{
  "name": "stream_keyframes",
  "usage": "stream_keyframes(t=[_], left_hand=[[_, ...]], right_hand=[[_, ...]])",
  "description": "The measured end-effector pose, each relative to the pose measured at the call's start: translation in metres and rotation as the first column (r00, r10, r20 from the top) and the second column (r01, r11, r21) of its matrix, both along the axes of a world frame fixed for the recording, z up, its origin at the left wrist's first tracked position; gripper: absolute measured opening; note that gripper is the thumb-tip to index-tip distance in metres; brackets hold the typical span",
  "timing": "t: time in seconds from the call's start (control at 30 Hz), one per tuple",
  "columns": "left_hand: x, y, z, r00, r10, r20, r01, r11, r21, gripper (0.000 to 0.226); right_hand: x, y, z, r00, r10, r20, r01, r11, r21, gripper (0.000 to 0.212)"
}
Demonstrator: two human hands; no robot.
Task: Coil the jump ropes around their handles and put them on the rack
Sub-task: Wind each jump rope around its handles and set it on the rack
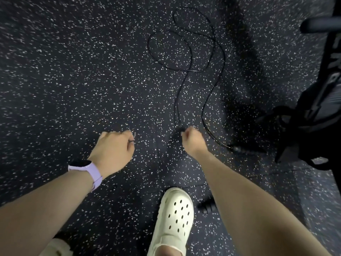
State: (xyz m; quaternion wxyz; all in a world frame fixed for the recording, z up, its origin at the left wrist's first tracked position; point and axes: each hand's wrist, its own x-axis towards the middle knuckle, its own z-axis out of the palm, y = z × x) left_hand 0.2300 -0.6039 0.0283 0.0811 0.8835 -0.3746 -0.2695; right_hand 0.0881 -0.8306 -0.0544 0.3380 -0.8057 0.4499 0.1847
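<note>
Two hands reach down over the speckled floor, and hardly any of the job looks done. The jump rope lies loose, its thin black cord thrown in a couple of wide loops in the upper middle of the frame, then running down in two strands toward the lower centre.

The right hand, just right of centre, is curled closed where one strand arrives, so it appears to pinch the cord, though blur keeps me from being sure. The other strand snakes on past it to a dark handle lying on the floor at the right, beside the black base of some gym equipment. A second ribbed handle seems to lie low in the frame, next to a white clog, partly hidden by the right forearm.

The left hand, left of centre, wears a lilac watch at the wrist and is closed in a fist; a small dark bit shows at its fingers, perhaps cord, but I cannot tell what it holds.

No turns sit around either handle, so I judge the coiling has barely begun. No rack that I can pick out is in view.
</note>
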Motion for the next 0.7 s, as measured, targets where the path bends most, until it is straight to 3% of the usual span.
stream_keyframes(t=[0.07,0.17,0.2,0.27,0.3,0.33,0.37,0.43,0.5,0.63,0.7], left_hand=[[0.000,-0.004,0.005,0.991,0.089,-0.103,-0.090,0.996,-0.012,0.019],[0.000,-0.019,0.005,0.862,0.329,-0.385,-0.345,0.938,0.028,0.038],[-0.001,-0.025,0.005,0.772,0.412,-0.485,-0.444,0.895,0.053,0.043],[-0.004,-0.035,0.007,0.461,0.528,-0.714,-0.664,0.738,0.117,0.045],[-0.006,-0.039,0.010,0.291,0.521,-0.802,-0.736,0.658,0.160,0.044],[-0.008,-0.041,0.012,0.187,0.477,-0.858,-0.767,0.617,0.176,0.043],[-0.010,-0.041,0.013,0.159,0.424,-0.892,-0.762,0.627,0.162,0.042],[-0.014,-0.041,0.014,0.191,0.343,-0.920,-0.726,0.680,0.102,0.034],[-0.018,-0.044,0.015,0.200,0.330,-0.922,-0.742,0.666,0.078,0.027],[-0.024,-0.045,0.007,0.281,0.464,-0.840,-0.834,0.551,0.026,0.023],[-0.022,-0.044,0.003,0.293,0.490,-0.821,-0.861,0.509,-0.003,0.025]], right_hand=[[0.012,0.022,0.012,0.960,-0.224,0.168,0.174,0.947,0.269,0.021],[0.032,0.050,0.034,0.872,-0.330,0.361,0.132,0.869,0.476,0.015],[0.036,0.057,0.040,0.856,-0.299,0.421,0.081,0.883,0.462,0.015],[0.042,0.068,0.047,0.831,-0.258,0.493,0.011,0.894,0.448,0.016],[0.045,0.070,0.049,0.818,-0.275,0.505,0.004,0.881,0.473,0.017],[0.047,0.072,0.051,0.806,-0.300,0.511,0.013,0.871,0.492,0.016],[0.049,0.072,0.053,0.789,-0.344,0.509,0.037,0.853,0.520,0.013],[0.052,0.069,0.059,0.751,-0.478,0.455,0.115,0.773,0.624,0.010],[0.055,0.062,0.063,0.727,-0.542,0.421,0.133,0.713,0.688,0.015],[0.050,0.039,0.055,0.812,-0.359,0.460,0.106,0.866,0.488,0.021],[0.042,0.029,0.049,0.903,-0.262,0.340,0.048,0.849,0.527,0.030]])
